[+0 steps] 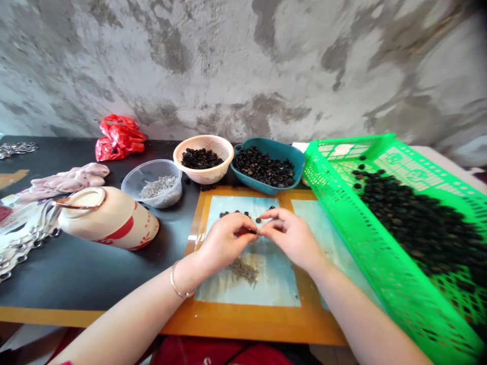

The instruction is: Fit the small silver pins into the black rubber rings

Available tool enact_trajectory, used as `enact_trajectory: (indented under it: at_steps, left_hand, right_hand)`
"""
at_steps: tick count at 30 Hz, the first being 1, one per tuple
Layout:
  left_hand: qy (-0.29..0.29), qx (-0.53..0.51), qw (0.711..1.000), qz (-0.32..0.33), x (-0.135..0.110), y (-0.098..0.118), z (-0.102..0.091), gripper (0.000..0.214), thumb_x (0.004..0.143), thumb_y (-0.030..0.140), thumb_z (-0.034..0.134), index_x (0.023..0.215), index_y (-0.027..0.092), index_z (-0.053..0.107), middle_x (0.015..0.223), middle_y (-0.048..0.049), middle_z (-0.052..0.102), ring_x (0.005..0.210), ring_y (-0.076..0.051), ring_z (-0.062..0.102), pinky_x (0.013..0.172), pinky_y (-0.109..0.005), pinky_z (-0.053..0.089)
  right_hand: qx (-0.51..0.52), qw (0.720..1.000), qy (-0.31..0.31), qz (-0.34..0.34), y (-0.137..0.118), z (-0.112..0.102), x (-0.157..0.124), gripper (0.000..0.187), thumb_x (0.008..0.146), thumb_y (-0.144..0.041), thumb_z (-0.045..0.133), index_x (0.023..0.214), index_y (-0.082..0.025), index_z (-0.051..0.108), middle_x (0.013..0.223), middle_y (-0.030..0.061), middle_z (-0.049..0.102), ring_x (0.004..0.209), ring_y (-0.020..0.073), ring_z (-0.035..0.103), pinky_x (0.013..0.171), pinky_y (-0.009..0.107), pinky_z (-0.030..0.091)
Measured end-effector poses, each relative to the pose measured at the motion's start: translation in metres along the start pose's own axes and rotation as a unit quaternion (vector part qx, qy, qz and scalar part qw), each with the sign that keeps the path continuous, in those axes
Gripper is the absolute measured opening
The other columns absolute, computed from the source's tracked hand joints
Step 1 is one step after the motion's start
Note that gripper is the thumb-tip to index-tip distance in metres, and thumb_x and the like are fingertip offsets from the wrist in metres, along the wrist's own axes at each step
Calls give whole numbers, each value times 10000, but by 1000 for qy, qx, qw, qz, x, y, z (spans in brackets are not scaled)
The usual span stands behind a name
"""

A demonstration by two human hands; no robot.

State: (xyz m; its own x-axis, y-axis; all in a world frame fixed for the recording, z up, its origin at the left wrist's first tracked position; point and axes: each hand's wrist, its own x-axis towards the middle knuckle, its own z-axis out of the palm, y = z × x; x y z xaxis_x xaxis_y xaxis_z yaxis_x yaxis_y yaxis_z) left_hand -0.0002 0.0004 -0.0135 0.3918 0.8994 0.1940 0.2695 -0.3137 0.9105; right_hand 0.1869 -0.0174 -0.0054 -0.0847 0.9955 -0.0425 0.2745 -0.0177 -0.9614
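Left hand (226, 242) and right hand (292, 239) are curling inward, their fingertips (251, 226) meeting on what looks like a small dark bead (253, 231) above a pale blue mat (274, 286). Loose beads (238, 214) are lying just beyond, grey slivers (243, 270) are lying nearer, and a green plastic basket (395, 238) is holding a dark heap rightward. A slipping pinch could be dropping the bead among the slivers.

A black tabletop (95, 268) with an orange front edge bears an orange-framed board (243, 324) under the left hand (224, 242) and right hand (292, 238), a cream-and-red cylindrical tin (108, 218) on its side further left, and a bright green plastic crate (342, 228) to the right.
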Motion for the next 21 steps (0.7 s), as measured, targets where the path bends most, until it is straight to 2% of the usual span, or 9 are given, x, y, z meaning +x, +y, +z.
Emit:
enact_trajectory:
  at_steps: [3,6,8,10,14,17,19,21]
  left_hand:
    - [36,-198,969,-140,6,3,0,157,681,171,765,806,135,675,778,-52,718,681,-164,691,685,-287,570]
    - [35,-295,930,-216,11,4,-4,242,622,172,814,822,114,690,701,-50,730,653,-150,701,693,-254,566]
    - [29,-347,906,-243,12,3,-7,284,594,175,839,832,108,700,708,-53,738,670,-147,709,703,-240,568]
    - [21,-382,888,-256,13,2,-8,306,578,183,857,835,105,711,716,-54,740,677,-142,709,707,-234,573]
    - [4,-404,876,-262,13,0,-9,308,583,194,868,838,97,727,709,-53,728,658,-130,697,672,-222,576]
    - [5,-404,876,-264,13,1,-9,316,564,190,878,823,97,721,715,-40,711,670,-146,701,636,-230,576]
    - [14,-399,879,-262,13,3,-8,329,548,190,885,813,101,711,730,-32,703,687,-164,709,621,-240,576]
    - [24,-389,885,-256,13,6,-8,338,542,195,888,810,101,703,733,-28,698,694,-172,711,621,-247,574]
  right_hand:
    - [-47,997,63,-27,1,-20,7,248,793,-382,672,946,-189,648,799,47,720,694,187,661,642,312,501]
    - [-219,970,84,-66,8,-36,14,111,809,-285,673,876,-200,697,777,40,687,719,199,626,660,330,479]
    - [-341,933,58,-100,15,-41,17,79,800,-220,690,872,-216,723,794,43,674,797,224,610,717,354,467]
    - [-420,899,29,-123,20,-43,18,105,793,-205,711,894,-222,736,839,55,674,868,244,594,765,368,458]
    - [-477,870,-4,-122,23,-41,19,108,808,-214,710,912,-205,735,876,81,669,910,260,581,790,379,457]
    - [-452,884,-13,-116,19,-40,18,76,808,-204,701,881,-201,724,883,80,680,921,263,589,803,387,460]
    - [-377,922,-7,-85,15,-38,17,80,823,-216,673,895,-207,707,872,61,700,870,240,620,776,375,476]
    - [-259,965,-5,-38,12,-35,15,102,829,-234,645,919,-207,684,868,42,720,798,207,652,729,348,498]
